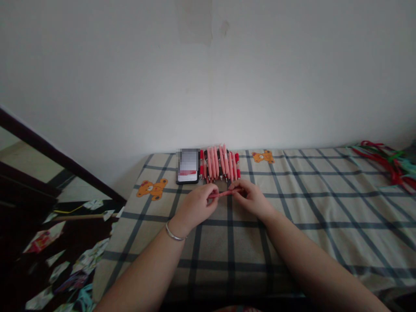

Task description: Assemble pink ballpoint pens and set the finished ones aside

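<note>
A slim pinkish-red pen (225, 193) lies level between my two hands, just above the checked cloth. My left hand (200, 203), with a silver bangle at the wrist, pinches its left end. Fingers of my right hand (251, 198) close on the other end, where a dark tip shows. Right behind them, a row of pens (217, 162) lies side by side, mostly pink with some red and black ones. Left of the row is a phone (188, 167) with its screen lit and partly blurred.
The checked cloth (208, 247) with printed bears covers the surface up to a white wall (208, 86). Red and green straps (390, 162) are heaped at the far right. Past the left edge, paper scraps (91, 255) litter a dark floor beside a dark rail (65, 156).
</note>
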The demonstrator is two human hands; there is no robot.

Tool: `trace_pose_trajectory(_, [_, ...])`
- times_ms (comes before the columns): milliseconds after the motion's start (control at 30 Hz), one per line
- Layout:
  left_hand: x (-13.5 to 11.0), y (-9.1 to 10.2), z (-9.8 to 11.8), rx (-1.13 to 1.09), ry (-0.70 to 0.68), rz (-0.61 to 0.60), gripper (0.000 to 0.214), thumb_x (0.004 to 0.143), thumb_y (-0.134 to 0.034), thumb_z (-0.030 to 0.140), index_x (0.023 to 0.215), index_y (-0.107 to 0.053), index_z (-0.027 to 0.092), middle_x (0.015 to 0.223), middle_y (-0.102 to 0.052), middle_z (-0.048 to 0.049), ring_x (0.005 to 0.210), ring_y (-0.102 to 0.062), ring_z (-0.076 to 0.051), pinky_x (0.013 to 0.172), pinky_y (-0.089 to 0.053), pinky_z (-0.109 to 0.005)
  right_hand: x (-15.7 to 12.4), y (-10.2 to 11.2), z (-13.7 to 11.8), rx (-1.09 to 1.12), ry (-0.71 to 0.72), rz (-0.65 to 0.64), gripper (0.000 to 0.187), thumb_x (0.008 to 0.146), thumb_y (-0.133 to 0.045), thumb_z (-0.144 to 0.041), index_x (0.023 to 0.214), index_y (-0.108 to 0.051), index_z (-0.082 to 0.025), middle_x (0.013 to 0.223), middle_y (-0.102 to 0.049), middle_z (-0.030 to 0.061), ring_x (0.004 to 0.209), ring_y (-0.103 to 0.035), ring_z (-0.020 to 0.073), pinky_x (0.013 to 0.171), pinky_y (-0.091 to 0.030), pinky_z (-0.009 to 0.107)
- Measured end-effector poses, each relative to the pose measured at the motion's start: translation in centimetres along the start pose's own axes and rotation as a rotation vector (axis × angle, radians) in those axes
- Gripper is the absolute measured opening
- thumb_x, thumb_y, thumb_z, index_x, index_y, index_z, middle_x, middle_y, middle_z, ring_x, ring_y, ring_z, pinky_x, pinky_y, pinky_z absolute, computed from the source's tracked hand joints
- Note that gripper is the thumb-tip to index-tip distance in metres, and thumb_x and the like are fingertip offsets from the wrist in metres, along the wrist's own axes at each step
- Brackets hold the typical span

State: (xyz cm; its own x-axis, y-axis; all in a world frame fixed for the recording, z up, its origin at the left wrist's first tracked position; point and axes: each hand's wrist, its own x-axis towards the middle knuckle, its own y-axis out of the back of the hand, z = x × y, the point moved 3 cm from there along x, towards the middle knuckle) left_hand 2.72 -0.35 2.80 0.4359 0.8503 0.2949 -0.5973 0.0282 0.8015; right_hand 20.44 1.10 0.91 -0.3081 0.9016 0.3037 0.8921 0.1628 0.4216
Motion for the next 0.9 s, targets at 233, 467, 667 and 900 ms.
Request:
trace_pose_trajectory(233, [0.1, 0.1, 0.2, 0.002, 0.000, -0.020, 0.006, 0.083, -0.050, 0.019, 0.087, -0.054, 0.020, 0.082, -0.061, 0.0009, 0.073, -0.056, -0.013, 0.064, -0.041, -0.024, 0.1, -0.2, 0.7, 0.142, -0.072, 0.015, 0.007, 0.080, -0.053, -0.027, 0.083, -0.051, -0.021, 0.076, -0.056, 0.0000, 0.066, -0.053, 0.0123, 0.059, -0.042, 0.024])
trace_pose_trajectory(467, [0.1, 0.1, 0.1, 0.027, 0.014, -0.016, 0.009, 0.084, -0.049, 0.020, 0.089, -0.056, 0.021, 0.084, -0.060, 0.0001, 0.074, -0.056, -0.013, 0.065, -0.041, -0.024, 0.1, 0.0, 0.7, 0.119, -0.106, 0.002, 0.007, 0.080, -0.052, -0.026, 0.083, -0.053, -0.020, 0.077, -0.058, 0.0005, 0.066, -0.053, 0.0124, 0.060, -0.042, 0.025])
trace_pose_trajectory(667, [0.1, 0.1, 0.2, 0.028, 0.005, -0.036, 0.009, 0.084, -0.050, 0.020, 0.088, -0.058, 0.021, 0.083, -0.060, -0.0002, 0.075, -0.056, -0.013, 0.064, -0.041, -0.023, 0.1, 0.0, 1.1, 0.043, -0.111, 0.019, 0.008, 0.080, -0.052, -0.026, 0.084, -0.055, -0.020, 0.079, -0.061, 0.0016, 0.068, -0.056, 0.0130, 0.060, -0.044, 0.025])
trace_pose_trajectory(900, [0.1, 0.1, 0.1, 0.004, -0.009, -0.022, 0.014, 0.086, -0.049, 0.023, 0.096, -0.059, 0.022, 0.091, -0.062, -0.0004, 0.081, -0.057, -0.013, 0.072, -0.043, -0.025, 0.0, 0.1, 1.2, -0.067, -0.103, 0.009, 0.012, 0.082, -0.052, -0.030, 0.085, -0.058, -0.020, 0.073, -0.061, 0.0004, 0.063, -0.055, 0.0129, 0.057, -0.042, 0.024])
